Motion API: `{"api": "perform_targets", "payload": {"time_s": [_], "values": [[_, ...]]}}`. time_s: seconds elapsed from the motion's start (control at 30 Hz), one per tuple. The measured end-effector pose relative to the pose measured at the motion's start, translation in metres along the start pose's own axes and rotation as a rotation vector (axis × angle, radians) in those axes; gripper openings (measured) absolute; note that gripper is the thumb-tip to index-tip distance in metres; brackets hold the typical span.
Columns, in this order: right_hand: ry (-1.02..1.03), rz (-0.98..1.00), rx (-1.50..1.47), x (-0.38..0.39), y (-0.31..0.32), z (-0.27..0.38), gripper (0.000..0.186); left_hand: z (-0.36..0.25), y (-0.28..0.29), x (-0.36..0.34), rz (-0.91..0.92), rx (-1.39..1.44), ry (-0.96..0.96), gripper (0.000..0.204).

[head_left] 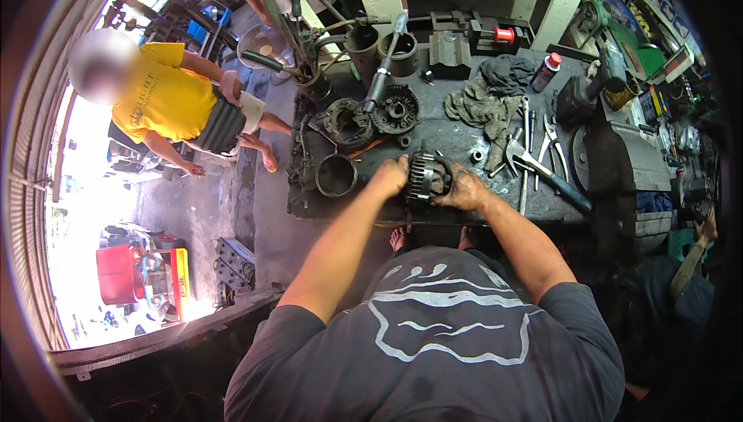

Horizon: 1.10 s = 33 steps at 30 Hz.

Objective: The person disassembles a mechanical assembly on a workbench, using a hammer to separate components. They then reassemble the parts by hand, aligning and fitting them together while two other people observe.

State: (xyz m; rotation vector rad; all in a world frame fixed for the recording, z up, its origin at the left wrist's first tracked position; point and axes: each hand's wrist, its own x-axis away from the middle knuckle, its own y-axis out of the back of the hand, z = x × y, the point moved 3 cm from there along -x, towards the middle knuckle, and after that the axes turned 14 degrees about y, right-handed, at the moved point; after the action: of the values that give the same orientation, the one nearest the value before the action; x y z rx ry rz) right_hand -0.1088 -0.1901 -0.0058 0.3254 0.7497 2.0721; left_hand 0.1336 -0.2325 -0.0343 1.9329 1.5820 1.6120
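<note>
- Head view: you stand at a cluttered dark desk [445,134], a toothed metal part [422,177] between your hands, near the front edge.
- Your right hand [464,189] wraps around the part's right end, fingers closed on it.
- Your left hand [392,176] is curled at its left side; you cannot tell from here whether it grips the part or something else.
- Left of the part stands a hollow metal cylinder [337,175]; to the right lie a small metal ring [477,156] and a hammer [551,180].
- Your bare feet [398,239] show just past the edge. If your right grip slips, the part, which looks heavy, could drop onto them.
- Its teeth could nip your fingers if it turned suddenly.
- A sideways sweep of your right forearm might knock the ring or hammer.
</note>
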Motion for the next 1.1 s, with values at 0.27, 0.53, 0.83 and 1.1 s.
{"api": "perform_targets", "payload": {"time_s": [0.27, 0.53, 0.83, 1.1], "values": [[-0.004, 0.060, 0.020, 0.004, -0.001, -0.001, 0.113, 0.016, 0.001, 0.010, -0.159, -0.036, -0.451, 0.069], [0.005, 0.035, 0.002, 0.004, -0.008, -0.011, 0.111, 0.002, -0.002, -0.005, 0.022, -0.073, -0.121, 0.069], [0.049, 0.008, 0.057, 0.012, -0.004, 0.000, 0.118, 0.022, -0.006, 0.036, -0.080, 0.036, -0.585, 0.076], [-0.003, 0.060, 0.035, 0.012, -0.007, -0.002, 0.111, -0.002, 0.005, -0.006, 0.330, -0.018, 0.020, 0.072]]}}
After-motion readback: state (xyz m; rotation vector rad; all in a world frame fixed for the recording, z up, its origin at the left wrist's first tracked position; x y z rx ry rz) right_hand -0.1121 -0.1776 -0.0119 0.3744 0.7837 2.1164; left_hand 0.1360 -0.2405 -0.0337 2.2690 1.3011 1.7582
